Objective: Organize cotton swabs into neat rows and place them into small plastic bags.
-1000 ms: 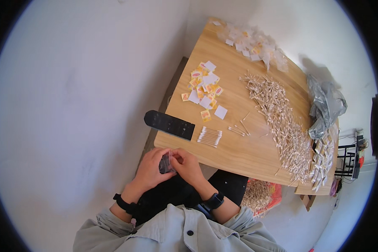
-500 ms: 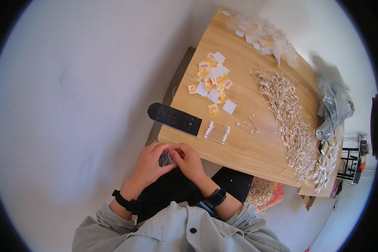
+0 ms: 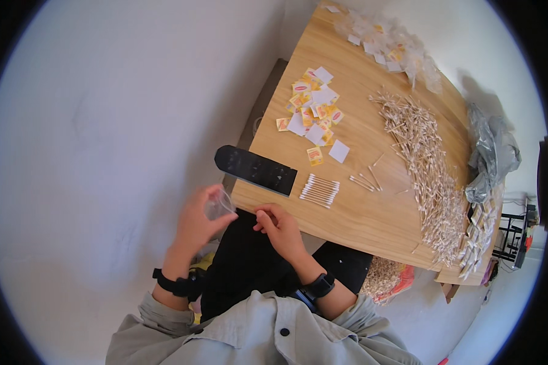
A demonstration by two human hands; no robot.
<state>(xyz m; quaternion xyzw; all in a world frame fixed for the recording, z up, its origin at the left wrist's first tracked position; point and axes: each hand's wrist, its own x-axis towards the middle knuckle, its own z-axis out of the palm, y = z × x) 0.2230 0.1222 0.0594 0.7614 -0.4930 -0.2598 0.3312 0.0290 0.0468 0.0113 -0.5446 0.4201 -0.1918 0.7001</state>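
Note:
My left hand (image 3: 194, 220) grips a small clear plastic bag (image 3: 220, 205) between thumb and fingers, off the table's near left corner; the bag's mouth looks spread apart. A short distance to the right, my right hand (image 3: 279, 230) is closed, fingers curled, with nothing visible in it. Ahead of both hands, a black flat strip (image 3: 256, 170) juts past the table's left edge. Right of the strip lies a neat row of cotton swabs (image 3: 319, 191). Several loose swabs (image 3: 363, 182) rest farther right.
Yellow and white paper cards (image 3: 313, 109) lie scattered on the wooden table (image 3: 353, 222). Clear bags (image 3: 389, 42) lie along the far edge. A big swab heap (image 3: 423, 164) spreads at right, beside a grey plastic bag (image 3: 490, 152) and packed bundles (image 3: 478, 237).
My hands have come apart. The left has moved left and up with the clear bag, which has spread wider; the right has let go of it and shifted slightly right.

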